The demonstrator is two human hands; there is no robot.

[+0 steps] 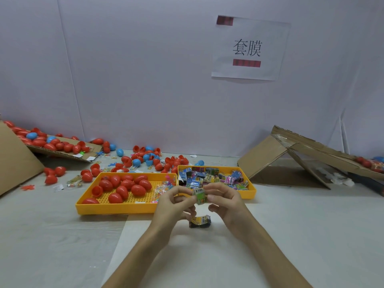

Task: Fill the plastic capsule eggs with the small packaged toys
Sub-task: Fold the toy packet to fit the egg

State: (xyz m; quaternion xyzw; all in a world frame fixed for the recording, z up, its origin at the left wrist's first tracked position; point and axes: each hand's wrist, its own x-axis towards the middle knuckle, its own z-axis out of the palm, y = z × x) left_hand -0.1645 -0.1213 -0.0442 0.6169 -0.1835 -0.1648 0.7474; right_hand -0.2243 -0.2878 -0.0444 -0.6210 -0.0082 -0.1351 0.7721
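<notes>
Green packaged toy [200,196] — pinched between left hand [173,201] and right hand [225,201].

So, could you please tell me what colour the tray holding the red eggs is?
The tray is yellow-orange; head view shows it.

Left hand [173,201] and right hand [226,201] meet, raised side by side, each fingertip grip pinching the same packaged toy [200,196].
</notes>
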